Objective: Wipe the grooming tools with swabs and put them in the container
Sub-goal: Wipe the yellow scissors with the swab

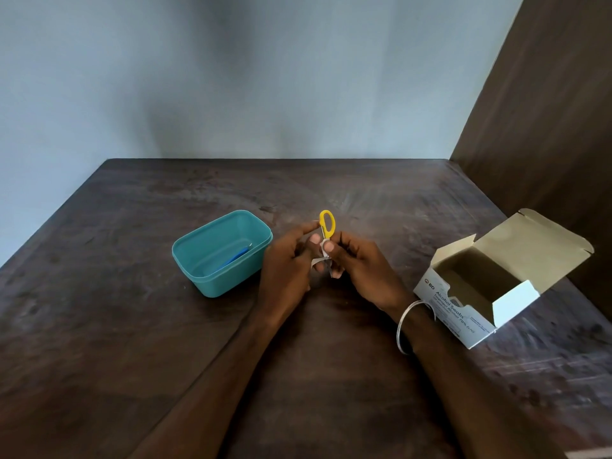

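A: We start at the fingers. Our left hand (288, 260) is curled around the yellow-handled scissors (327, 226), fingertip on the handle loop, which points up at mid-frame.

B: And our right hand (361, 265)?

A: Its thumb and fingers pinch a small white swab (319, 260) against the metal just below the handle. Both hands are closed on something; neither is spread open. The blade ends are hidden between our fingers, so we cannot tell whether the blades are apart.

B: The hands meet above the table (132, 326)?

A: Yes, at the centre of the frame. A bangle (405, 326) sits on our right wrist.

B: Further out?

A: Left of the hands stands the teal tub (212, 279), with 1 blue tool (236, 256) lying inside it. At the right edge sits the swab box (463, 319), flaps open, its print reading "Alcohol Swabs".
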